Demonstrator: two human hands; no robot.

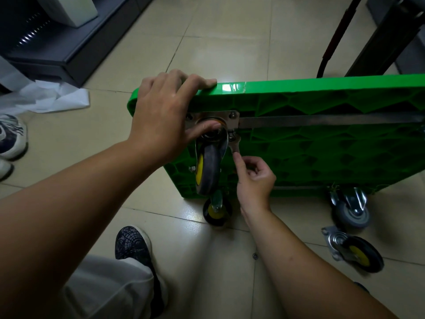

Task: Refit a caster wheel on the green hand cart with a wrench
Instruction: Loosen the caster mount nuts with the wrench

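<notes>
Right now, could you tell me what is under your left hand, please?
The left hand grips the green cart's top corner, thumb across the caster plate. Its upper-right bolt shows; the plate's lower-left corner is hidden.

1. The cart [322, 143] is bright green, its underside ribbed in a honeycomb-like pattern.
2. A silver metal bar [322, 122] crosses the cart.
3. The caster wheel [208, 171] at the cart's upper left corner has a dark grey tyre and a yellow hub. The wrench [234, 146] beside it is silver.
4. At the cart's lower edge there is a grey caster [351, 214].
5. Below the cart, a loose caster [358, 254] is black, yellow and silver.
6. The floor [230, 42] around the cart is beige tile.
7. Below and left of the cart, a shoe [133, 245] is dark and speckled, with a white sole.
</notes>
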